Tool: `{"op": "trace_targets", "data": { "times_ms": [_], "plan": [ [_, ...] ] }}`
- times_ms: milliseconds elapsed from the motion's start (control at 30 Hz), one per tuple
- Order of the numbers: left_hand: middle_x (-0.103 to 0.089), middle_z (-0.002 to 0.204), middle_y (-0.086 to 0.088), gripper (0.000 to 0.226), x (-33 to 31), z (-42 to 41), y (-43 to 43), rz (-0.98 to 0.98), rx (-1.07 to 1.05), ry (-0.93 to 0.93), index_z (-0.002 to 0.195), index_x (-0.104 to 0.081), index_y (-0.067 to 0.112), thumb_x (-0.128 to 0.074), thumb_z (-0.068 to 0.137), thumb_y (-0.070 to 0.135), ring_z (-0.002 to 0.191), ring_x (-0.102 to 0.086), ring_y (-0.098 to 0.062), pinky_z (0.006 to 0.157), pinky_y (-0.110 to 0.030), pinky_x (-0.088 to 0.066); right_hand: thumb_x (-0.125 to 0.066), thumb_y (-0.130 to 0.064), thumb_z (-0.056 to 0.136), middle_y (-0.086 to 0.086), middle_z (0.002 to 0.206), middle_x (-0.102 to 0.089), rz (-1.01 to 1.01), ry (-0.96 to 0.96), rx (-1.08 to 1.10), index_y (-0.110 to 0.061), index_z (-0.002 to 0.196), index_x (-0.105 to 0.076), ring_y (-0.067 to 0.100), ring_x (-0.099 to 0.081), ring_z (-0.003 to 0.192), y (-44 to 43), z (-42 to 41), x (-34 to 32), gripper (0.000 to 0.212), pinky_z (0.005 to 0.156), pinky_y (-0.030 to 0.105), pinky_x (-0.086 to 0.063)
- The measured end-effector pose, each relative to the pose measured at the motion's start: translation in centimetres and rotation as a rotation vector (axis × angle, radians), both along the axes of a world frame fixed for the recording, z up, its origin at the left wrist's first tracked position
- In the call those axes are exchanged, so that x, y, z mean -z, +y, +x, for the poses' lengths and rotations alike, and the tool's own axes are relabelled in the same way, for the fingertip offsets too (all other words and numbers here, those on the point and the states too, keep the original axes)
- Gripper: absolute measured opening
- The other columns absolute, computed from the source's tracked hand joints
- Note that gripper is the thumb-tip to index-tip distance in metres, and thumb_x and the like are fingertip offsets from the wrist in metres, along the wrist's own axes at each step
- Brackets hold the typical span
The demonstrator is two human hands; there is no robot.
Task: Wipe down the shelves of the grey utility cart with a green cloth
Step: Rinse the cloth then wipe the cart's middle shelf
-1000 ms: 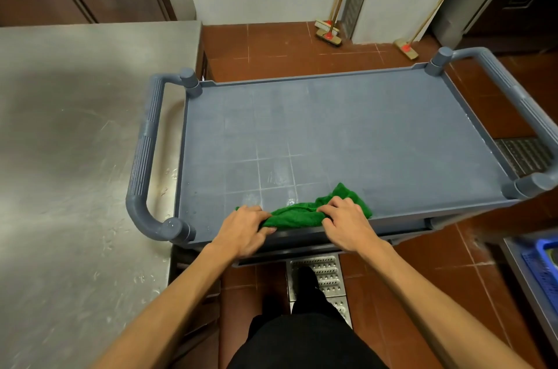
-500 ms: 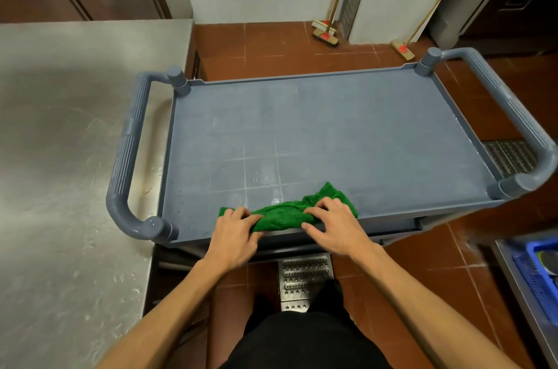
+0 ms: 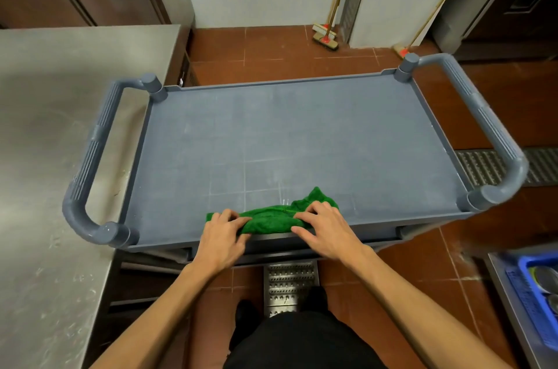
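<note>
We had the green cloth [image 3: 271,219] bunched into a long roll at the near edge of the top shelf [image 3: 287,133] of the grey utility cart [image 3: 90,157], roughly midway along that edge; our left hand [image 3: 222,235] gripped its left end, the fingers [image 3: 225,214] curled over the fabric with the thumb closing in from the near side; our right hand [image 3: 324,231] lay on its right end, fingers [image 3: 314,210] slightly spread and pressing down rather than pinching. The shelf showed pale scuffs and a faint grid of lines just beyond the cloth, and most of its far half looked untouched, so we judged the wipe of this level to be barely begun; the shelves below were almost wholly hidden under the rim.

To do the stroke well, we reckoned the roll should be opened flatter so more fabric met the surface; both palms should bear down evenly and push away in overlapping lanes, reaching the raised rim and the corners by the posts, where grime tends to collect. The cart stood just beside the steel tabletop [image 3: 45,127]; pushing too hard could roll it away from us.
</note>
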State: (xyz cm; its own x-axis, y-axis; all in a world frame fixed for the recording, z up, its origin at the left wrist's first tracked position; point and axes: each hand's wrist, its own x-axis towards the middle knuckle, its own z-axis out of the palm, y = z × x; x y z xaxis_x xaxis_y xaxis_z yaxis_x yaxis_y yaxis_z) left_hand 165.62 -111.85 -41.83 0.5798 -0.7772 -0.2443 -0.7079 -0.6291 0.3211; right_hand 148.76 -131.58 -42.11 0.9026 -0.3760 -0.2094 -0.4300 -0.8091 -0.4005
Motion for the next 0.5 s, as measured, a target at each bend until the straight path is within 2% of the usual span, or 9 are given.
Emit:
{"op": "trace_targets", "data": {
  "times_ms": [500],
  "plan": [
    [-0.059,0.116,-0.003,0.041,0.5,-5.4,-6.2,-0.047,-0.046,-0.033,0.129,-0.064,0.025,-0.065,0.089,0.034,0.104,-0.052,-0.028,0.092,-0.039,-0.043,-0.045,-0.057,0.095,-0.004,0.109,-0.053,-0.008,-0.062,0.009,-0.028,0.130,-0.060,0.016,-0.047,0.101,-5.8,-5.5,0.4,0.048,0.098,0.037,-0.040]
  ]
}}
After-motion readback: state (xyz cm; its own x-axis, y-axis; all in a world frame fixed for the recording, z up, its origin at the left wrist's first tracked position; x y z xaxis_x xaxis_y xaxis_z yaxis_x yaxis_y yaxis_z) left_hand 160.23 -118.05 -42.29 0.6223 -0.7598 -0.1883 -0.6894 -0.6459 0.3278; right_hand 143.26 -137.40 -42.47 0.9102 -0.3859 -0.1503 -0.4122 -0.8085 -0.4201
